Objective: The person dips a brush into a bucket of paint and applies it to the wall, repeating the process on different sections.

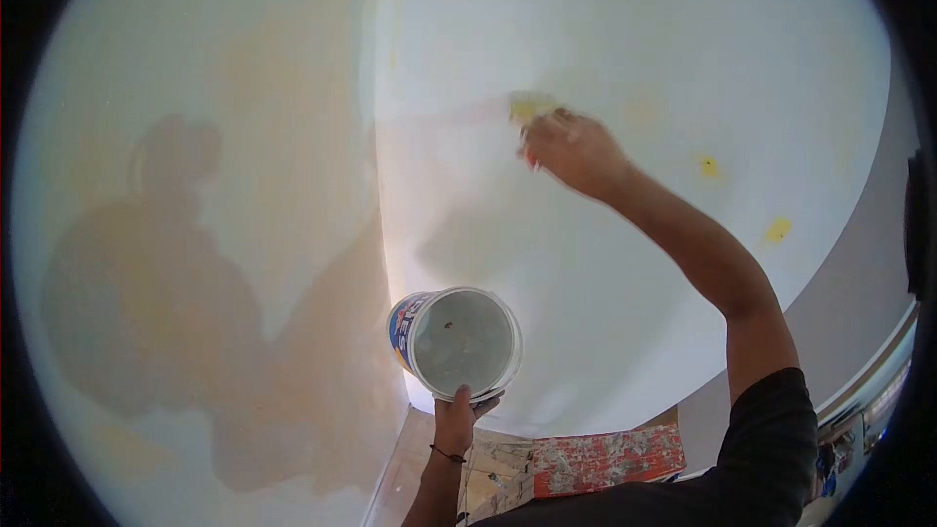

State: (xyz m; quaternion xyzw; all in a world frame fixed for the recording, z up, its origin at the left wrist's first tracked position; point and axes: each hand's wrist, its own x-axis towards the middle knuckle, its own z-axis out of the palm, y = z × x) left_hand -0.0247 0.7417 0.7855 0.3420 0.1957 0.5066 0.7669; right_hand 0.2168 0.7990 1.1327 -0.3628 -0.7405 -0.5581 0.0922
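My right hand [574,148] is raised against the white wall [605,293], closed round a brush whose yellowish bristles [530,105] touch the wall. A bit of red shows below the fingers. Lower down, my left hand [463,416] grips the rim of a round bucket [517,337] from below, thumb over the edge. The bucket has a blue and white label and is tilted so that its inside faces me; pale greyish contents and a small dark speck show in it.
A second wall [293,68] meets the first at a corner on the left and carries my shadow. Yellow spots [710,167] mark the right part of the wall. Below stands a red, paint-splattered board [610,459]. Assorted items lie at the far lower right.
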